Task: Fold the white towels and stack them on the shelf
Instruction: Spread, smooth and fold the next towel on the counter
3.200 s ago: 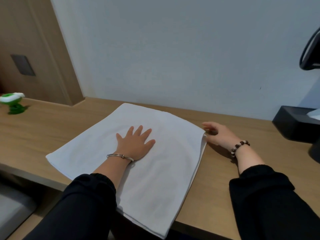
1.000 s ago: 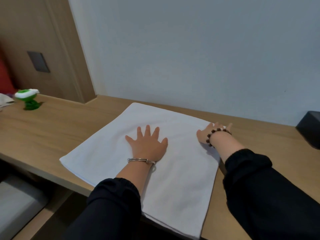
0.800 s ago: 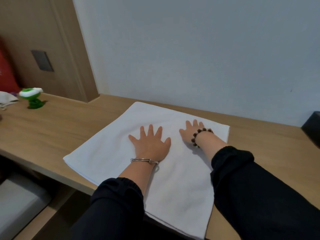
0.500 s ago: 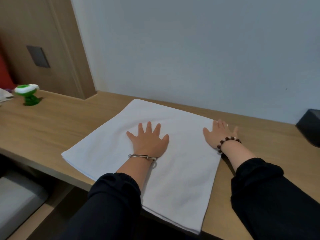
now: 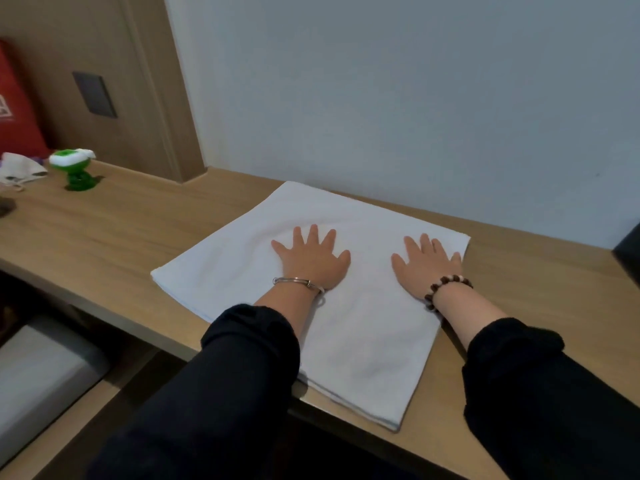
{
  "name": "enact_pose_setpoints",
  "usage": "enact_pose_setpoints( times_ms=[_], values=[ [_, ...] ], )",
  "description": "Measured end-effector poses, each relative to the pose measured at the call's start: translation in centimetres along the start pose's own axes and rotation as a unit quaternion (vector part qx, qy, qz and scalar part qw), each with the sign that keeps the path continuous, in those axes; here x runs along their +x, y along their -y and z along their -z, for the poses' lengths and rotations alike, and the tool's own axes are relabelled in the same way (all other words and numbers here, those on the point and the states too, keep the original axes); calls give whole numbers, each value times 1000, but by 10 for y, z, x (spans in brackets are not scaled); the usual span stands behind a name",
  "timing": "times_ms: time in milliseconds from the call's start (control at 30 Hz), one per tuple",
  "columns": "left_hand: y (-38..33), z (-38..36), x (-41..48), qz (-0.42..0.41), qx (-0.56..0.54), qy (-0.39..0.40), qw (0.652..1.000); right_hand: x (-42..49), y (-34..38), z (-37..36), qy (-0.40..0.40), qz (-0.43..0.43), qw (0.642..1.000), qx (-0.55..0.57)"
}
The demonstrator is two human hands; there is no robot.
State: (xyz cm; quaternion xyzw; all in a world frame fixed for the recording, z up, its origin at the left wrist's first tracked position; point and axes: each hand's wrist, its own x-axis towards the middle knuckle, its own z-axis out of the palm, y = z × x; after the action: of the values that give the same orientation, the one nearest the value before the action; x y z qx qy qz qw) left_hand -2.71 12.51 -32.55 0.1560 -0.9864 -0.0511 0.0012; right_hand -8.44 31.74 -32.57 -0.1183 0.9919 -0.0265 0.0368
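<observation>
A white towel (image 5: 363, 348), folded into a flat square, lies on the wooden desk (image 5: 114, 233) with its near corner hanging over the front edge. My left hand (image 5: 313, 259) presses flat on the towel's middle, fingers spread. My right hand (image 5: 424, 263) lies flat on the towel near its right edge, fingers straight. No shelf is in view.
A green and white toy (image 5: 74, 168) stands at the far left of the desk beside a crumpled white cloth (image 5: 19, 171) and a red bag (image 5: 17, 109). A dark box (image 5: 628, 254) sits at the right edge. A grey seat (image 5: 38, 372) is below the desk.
My right hand slid over the towel toward the middle and back to its right side. My left hand stayed pressed on the middle.
</observation>
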Motion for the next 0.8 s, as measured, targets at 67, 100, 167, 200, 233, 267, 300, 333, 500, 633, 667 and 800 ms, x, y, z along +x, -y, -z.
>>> enact_pose_setpoints(
  times_ms=[67, 100, 167, 200, 233, 267, 300, 333, 500, 633, 667, 800],
  values=[
    [-3, 5, 8, -21, -1, 11, 1000, 10, -2, 2, 3, -2, 1000, 0],
    [-4, 8, 10, -43, 0, 18, 999, 13, -2, 4, 5, -3, 1000, 0],
    [-3, 11, 7, -104, 8, 34, 994, 19, -5, 5, 2, 0, 1000, 0],
    [-1, 12, 1, -136, 11, 48, 989, 20, -5, 5, -2, 4, 1000, 0],
    [2, 13, -9, -164, 9, 64, 984, 21, -6, 5, -6, 9, 1000, 2],
    [5, 15, -21, -187, 4, 80, 979, 20, -6, 5, -12, 15, 1000, 5],
    [9, 17, -33, -207, -6, 95, 974, 19, -6, 6, -18, 20, 1000, 9],
    [12, 20, -47, -228, -20, 110, 967, 19, -6, 6, -23, 24, 999, 13],
    [6, 24, -124, -360, 9, 130, 924, 16, -7, 9, -20, 29, 999, 11],
    [-5, 11, -161, -414, 41, 64, 907, 16, -6, 9, -13, 27, 999, 15],
    [-6, 9, -165, -425, 36, 56, 903, 15, -7, 9, -27, 31, 999, 24],
    [-9, 9, -172, -441, 18, 61, 895, 12, -7, 10, -79, 81, 989, 98]
  ],
)
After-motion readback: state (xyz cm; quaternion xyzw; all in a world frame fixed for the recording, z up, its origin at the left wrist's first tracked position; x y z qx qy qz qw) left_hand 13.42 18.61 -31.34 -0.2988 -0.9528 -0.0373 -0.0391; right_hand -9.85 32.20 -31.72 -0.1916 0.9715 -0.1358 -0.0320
